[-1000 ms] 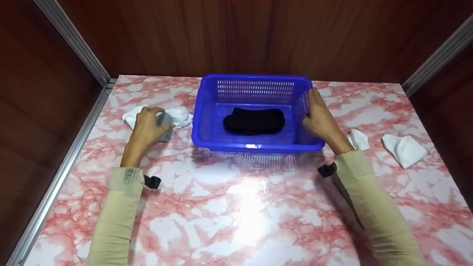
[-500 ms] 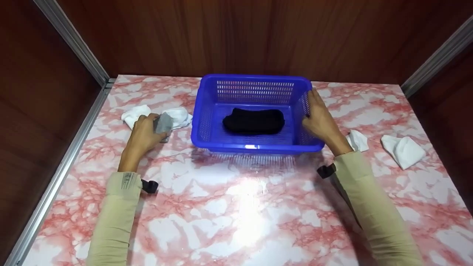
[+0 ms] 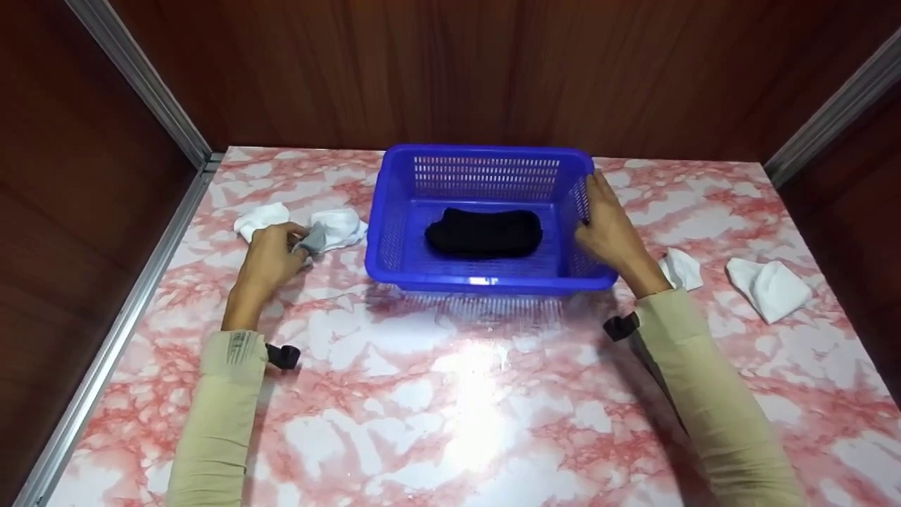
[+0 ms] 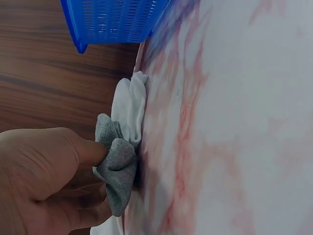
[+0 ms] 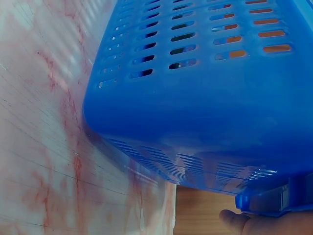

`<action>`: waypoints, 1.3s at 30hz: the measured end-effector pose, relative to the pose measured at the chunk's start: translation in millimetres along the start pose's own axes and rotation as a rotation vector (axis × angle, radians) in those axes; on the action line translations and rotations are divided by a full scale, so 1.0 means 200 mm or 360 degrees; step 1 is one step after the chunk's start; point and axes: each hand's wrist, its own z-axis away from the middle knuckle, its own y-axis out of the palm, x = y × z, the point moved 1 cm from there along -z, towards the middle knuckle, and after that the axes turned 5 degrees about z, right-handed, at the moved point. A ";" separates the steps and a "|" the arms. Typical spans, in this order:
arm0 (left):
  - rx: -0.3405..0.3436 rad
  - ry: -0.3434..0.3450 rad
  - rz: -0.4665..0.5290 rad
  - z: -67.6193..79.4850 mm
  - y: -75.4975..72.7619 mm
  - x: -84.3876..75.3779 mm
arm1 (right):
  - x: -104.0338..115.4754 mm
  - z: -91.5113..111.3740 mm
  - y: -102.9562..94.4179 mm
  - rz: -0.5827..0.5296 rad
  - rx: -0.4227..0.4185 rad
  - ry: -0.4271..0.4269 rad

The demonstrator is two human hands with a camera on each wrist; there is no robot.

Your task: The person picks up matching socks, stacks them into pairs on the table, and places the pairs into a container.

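Observation:
My left hand (image 3: 271,257) pinches a grey knit sock (image 4: 117,169) between thumb and fingers, at the table's left. Around it lie a white sock (image 3: 338,224) to its right and another white piece (image 3: 260,217) just behind the hand. At the back middle stands a blue plastic basket (image 3: 486,283) holding a folded black sock (image 3: 484,232). My right hand (image 3: 611,229) grips the basket's right rim, its thumb on the inner side. In the right wrist view only a bit of that hand shows, below the rim.
Two white folded cloth pieces, one nearer the basket (image 3: 683,269) and one farther right (image 3: 771,289), lie on the marbled table (image 3: 394,422). A wooden panel (image 3: 464,77) rises behind the basket, and metal-edged side panels flank the table.
My left hand has lowered slightly and bunched the grey sock, which hung flatter before. The right hand and basket have stayed in place.

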 end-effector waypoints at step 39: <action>-0.0169 0.0485 0.0280 0.22 0.06 -0.57 | 0.00 -0.01 0.00 0.0016 0.0015 0.0032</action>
